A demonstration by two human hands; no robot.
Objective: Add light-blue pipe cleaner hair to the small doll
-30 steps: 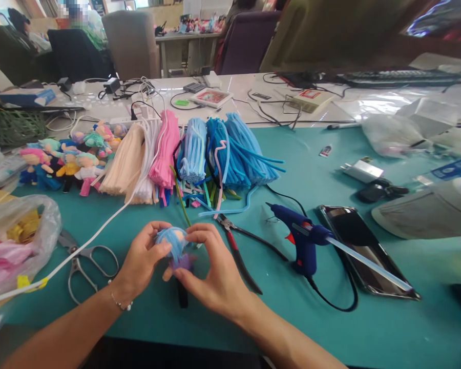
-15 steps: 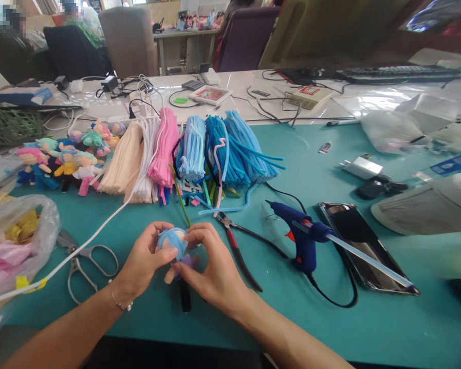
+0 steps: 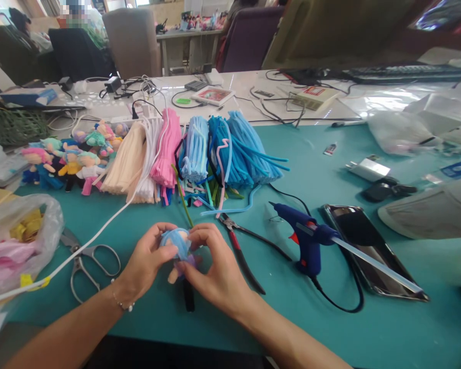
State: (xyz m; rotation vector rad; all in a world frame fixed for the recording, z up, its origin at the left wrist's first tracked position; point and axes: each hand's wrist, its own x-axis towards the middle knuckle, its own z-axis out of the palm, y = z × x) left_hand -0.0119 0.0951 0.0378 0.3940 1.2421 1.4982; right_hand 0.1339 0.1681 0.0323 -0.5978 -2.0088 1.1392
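Between the left grip (image 3: 144,264) and right grip (image 3: 218,269) sits a blue-haired doll (image 3: 182,247).

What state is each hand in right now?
Left hand: closed around the blue-haired doll, thumb on its head.
Right hand: closed on the same doll's other side.
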